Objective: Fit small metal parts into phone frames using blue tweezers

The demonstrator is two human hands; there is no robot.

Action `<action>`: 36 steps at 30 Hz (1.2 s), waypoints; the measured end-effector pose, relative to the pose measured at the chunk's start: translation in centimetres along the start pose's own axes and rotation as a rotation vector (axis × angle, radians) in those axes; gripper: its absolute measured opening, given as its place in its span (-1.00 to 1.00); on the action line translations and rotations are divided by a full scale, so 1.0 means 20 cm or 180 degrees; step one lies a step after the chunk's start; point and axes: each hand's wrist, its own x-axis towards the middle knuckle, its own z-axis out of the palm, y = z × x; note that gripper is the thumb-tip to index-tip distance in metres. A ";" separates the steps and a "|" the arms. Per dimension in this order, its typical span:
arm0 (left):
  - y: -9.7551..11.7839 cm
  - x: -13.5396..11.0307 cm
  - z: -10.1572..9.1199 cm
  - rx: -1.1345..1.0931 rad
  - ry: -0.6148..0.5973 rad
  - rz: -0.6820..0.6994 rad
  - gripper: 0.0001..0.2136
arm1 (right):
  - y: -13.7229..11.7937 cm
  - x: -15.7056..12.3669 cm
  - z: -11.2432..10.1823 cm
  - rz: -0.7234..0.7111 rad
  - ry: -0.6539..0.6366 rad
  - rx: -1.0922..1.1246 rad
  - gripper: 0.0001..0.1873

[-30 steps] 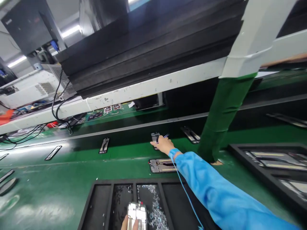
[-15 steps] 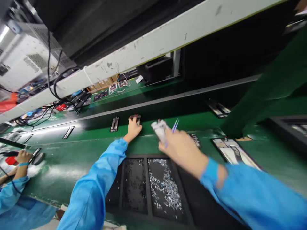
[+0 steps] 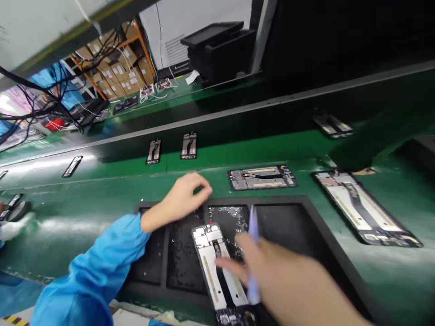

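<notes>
My right hand (image 3: 272,271), blurred by motion, holds purple tweezers (image 3: 253,253) that point up and away. Its thumb reaches over an opened phone (image 3: 217,267), a pale frame with a dark flex cable down the middle; I cannot tell whether it touches. That phone lies tilted across a black compartment tray (image 3: 306,203). Over the tray's back left edge hovers my left hand (image 3: 185,194), empty, fingers loosely bent with a gap to the thumb. Tiny shiny parts (image 3: 234,215) are scattered in the middle compartment, partly covered by the phone and right hand.
Another opened phone (image 3: 261,177) lies sideways behind the tray, and a larger-looking one (image 3: 365,210) lies to its right. Two phones, one at the left (image 3: 153,151) and one beside it (image 3: 189,146), rest on the green strip behind. A dark green post (image 3: 367,145) stands at right.
The phone from my right hand now lies over the tray. My left hand has left the phone on the back strip and come nearer, empty. The view has shifted closer to the bench.
</notes>
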 end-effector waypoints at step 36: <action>0.02 -0.31 0.13 0.0744 -0.0170 0.1370 -0.78 | 0.43 0.34 0.07 -0.0996 -0.0496 0.1793 -0.82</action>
